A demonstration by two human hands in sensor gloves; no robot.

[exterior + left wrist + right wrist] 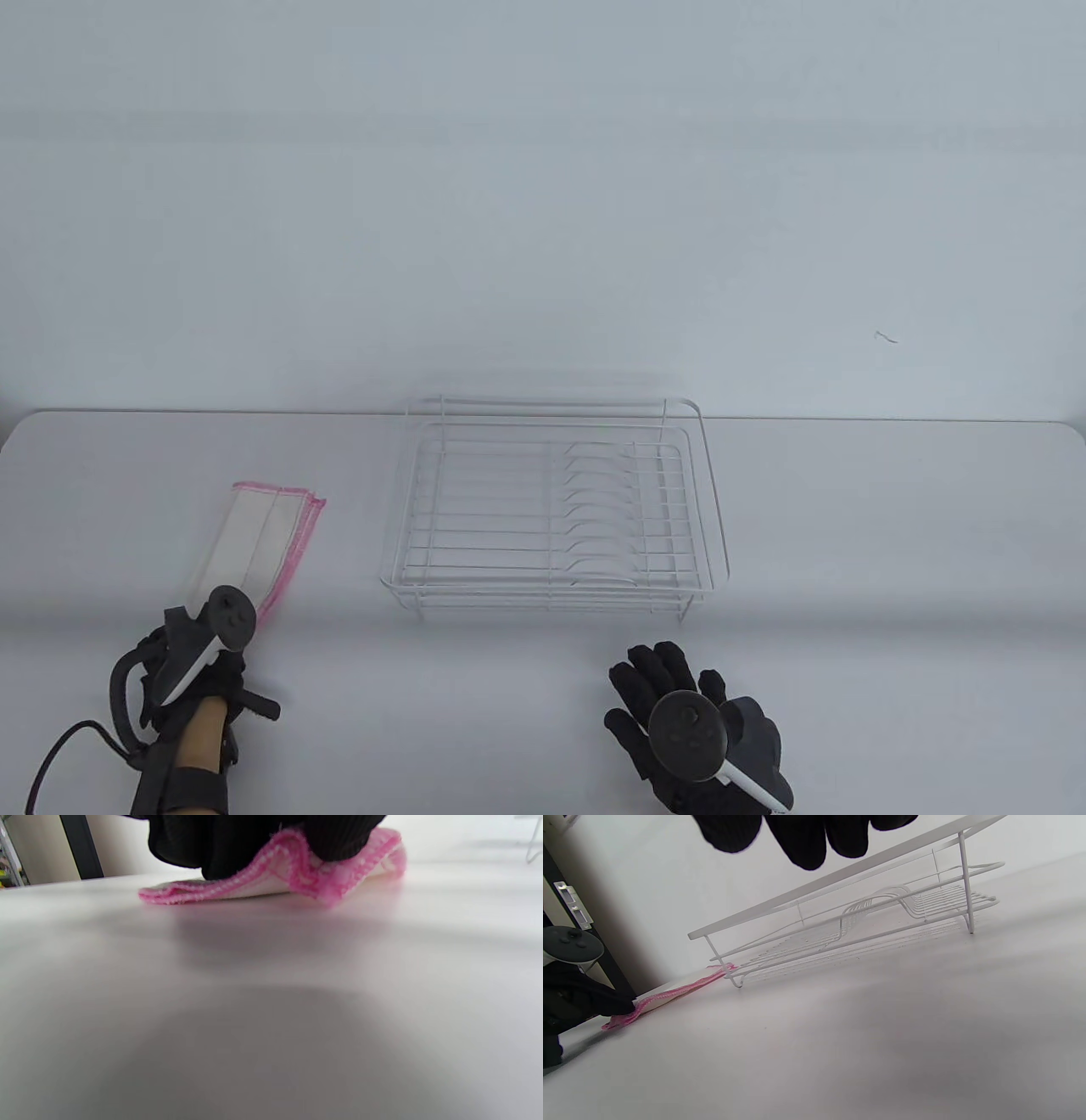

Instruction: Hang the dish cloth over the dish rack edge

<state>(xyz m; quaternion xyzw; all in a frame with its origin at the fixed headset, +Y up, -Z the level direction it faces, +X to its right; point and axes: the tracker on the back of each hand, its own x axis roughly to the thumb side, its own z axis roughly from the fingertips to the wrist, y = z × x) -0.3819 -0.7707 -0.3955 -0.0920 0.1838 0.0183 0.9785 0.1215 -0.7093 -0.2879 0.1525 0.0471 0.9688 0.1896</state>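
Black-gloved right hand (679, 722) hovers near the table's (891, 543) front edge, fingers spread and holding nothing, presumably in reserve. Left hand (199, 671), at front left, pinches the near end of the folded pink-bordered dish cloth (259, 535), likely to lift it; the rest lies flat. White wire dish rack (556, 509) stands beyond at centre, apart from the cloth, its rim bare.

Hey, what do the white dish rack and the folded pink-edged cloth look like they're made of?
The white wire dish rack looks like thin metal rod with a smooth white coating: slim straight bars, bent feet and an even matte colour. The folded white cloth with pink edging looks like soft woven cotton or similar; the left wrist view shows fuzzy stitched hems under the left hand.
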